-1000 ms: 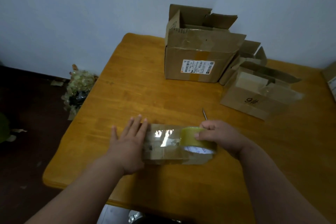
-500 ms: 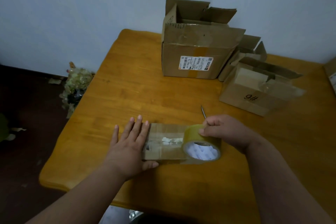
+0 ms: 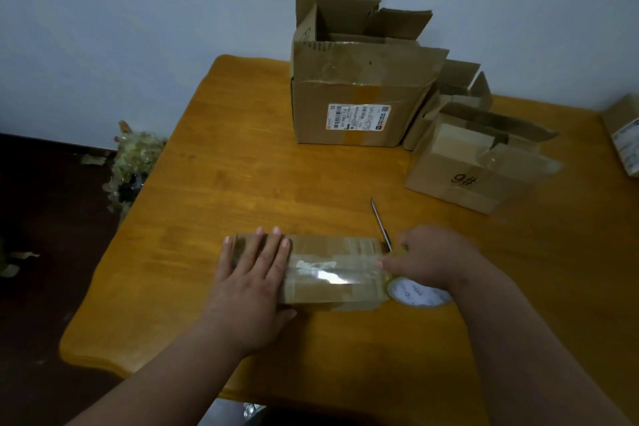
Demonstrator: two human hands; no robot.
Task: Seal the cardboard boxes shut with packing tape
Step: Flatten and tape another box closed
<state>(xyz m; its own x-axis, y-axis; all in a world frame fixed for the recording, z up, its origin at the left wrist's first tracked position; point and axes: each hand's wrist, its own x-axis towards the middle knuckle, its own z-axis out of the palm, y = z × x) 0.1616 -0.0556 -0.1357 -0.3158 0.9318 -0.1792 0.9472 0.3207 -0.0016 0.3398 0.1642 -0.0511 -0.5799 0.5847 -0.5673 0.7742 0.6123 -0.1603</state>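
My left hand lies flat, fingers straight, on the small box at lower centre. My right hand grips the tape roll at the box's right end.

"9#" in black marker on the front of the small open box, right side. White shipping label w/ barcode on the big open box — print too small to read. Tape roll core has red marks — illegible.
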